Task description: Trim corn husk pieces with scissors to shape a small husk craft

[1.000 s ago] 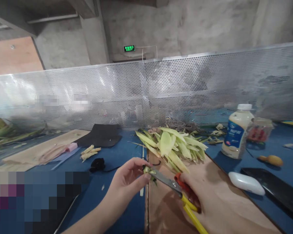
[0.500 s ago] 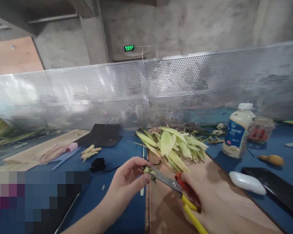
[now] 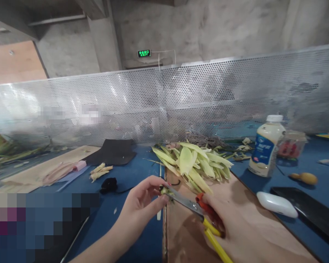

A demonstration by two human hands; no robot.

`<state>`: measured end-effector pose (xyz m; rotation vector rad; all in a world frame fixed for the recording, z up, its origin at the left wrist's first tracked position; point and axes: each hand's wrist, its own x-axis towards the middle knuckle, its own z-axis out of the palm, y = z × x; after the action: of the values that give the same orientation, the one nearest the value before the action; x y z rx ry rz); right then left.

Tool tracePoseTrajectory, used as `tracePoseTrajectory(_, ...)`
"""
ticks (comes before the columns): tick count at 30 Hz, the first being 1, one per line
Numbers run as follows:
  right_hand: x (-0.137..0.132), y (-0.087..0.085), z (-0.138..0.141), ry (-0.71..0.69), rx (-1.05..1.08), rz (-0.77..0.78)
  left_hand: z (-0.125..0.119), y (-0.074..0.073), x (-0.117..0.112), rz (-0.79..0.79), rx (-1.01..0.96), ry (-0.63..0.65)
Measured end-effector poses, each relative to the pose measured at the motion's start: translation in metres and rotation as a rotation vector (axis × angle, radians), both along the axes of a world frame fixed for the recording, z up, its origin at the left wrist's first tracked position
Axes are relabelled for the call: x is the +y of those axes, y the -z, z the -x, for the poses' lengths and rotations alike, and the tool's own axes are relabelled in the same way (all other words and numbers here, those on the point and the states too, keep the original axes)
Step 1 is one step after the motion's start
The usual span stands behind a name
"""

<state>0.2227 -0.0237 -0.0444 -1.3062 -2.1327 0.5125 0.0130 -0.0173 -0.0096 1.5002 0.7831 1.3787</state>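
Note:
My left hand is closed, thumb and fingertips pinching a small green piece of plant with dark bits on it. In my right hand is a pair of scissors with red and yellow handles. Its metal blades point left and reach the green piece at my left fingertips. Part of that piece is hidden by the fingers and blades. Both hands are above the edge of a brown board. Just beyond them lies a heap of pale green corn husks.
A white-capped bottle, a clear box, a small brown gourd, a white case and a black flat object stand right. Leftward are black cord, dried husk pieces and black sheet. A perforated metal screen rises behind.
Hardly anything differs. Both hands and the scissors keep almost the same pose at the green piece, while the whole view shifts slightly.

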Motion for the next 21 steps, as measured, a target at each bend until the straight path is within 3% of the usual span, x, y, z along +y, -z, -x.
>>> tracePoseTrajectory(9, -0.002, -0.012, 0.002, 0.02, -0.095, -0.072, 0.004, 0.004, 0.002, -0.029, 0.033, 0.038)
tracePoseTrajectory(21, -0.003, -0.011, 0.002, 0.046, -0.074, -0.123, 0.004, 0.004, 0.005, -0.067, 0.045, 0.024)
